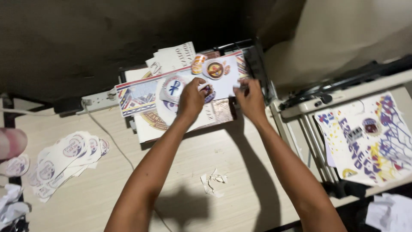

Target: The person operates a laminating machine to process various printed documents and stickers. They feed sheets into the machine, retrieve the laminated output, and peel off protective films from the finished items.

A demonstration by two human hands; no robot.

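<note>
Small torn scraps of white paper [213,181]: lying on the pale wood-grain desk [240,159], at 6 o'clock from the hands, between the two forearms.

Fanned pile of round-cut printed stickers [64,160]: at 8 o'clock on the desk, well apart from the hands.

Colourful printed poster sheet [369,137]: at 4 o'clock, lying on a cream paper cutter [309,129] just beside the desk.

Left hand [191,99]: fingers curled down, pinching a long white printed paper strip with round emblems and a striped border [180,83].

Right hand [250,99]: fingers closed on the strip's right end.

Strip: held across a stack of printed sheets [180,120], running from 9 o'clock to 1 o'clock.

White power strip [99,100]: at 9 o'clock beyond the stack, against the dark wall.
</note>
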